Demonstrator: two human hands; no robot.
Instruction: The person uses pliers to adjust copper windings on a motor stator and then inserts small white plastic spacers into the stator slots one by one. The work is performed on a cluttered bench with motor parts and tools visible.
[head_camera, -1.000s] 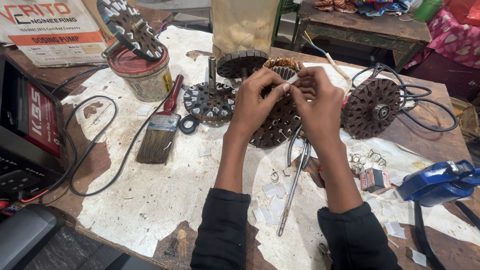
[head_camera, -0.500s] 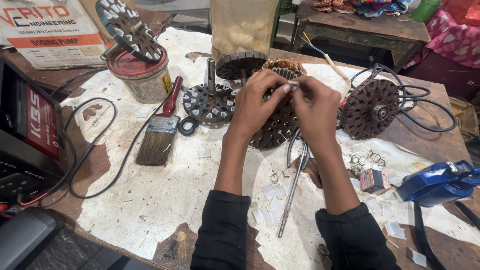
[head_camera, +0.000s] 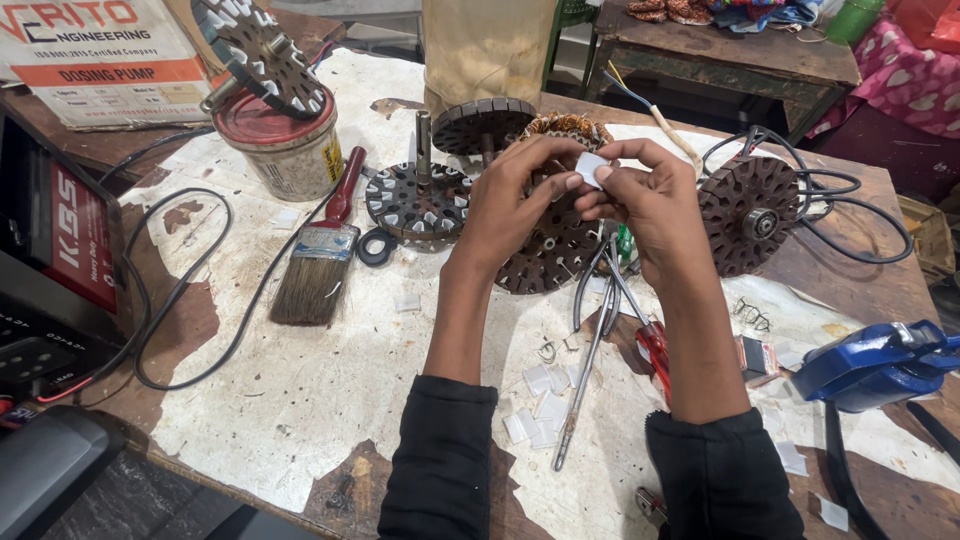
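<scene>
Both hands are still meeting as before, barely shifted, above the slotted stator core (head_camera: 545, 255). Left hand (head_camera: 515, 200) and right hand (head_camera: 645, 205) are jointly pinching a small white paper slip (head_camera: 590, 168). Risk: the slip is liable to crease or drop among the paper scraps (head_camera: 535, 415) nearer the person than the core.

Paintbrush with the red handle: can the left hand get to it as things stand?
Probably yes, once freed. The paintbrush lies in the open on the table, left of the left hand, with nothing between. But both hands now pinch a small white paper piece, the right hand sharing the grip.
</scene>
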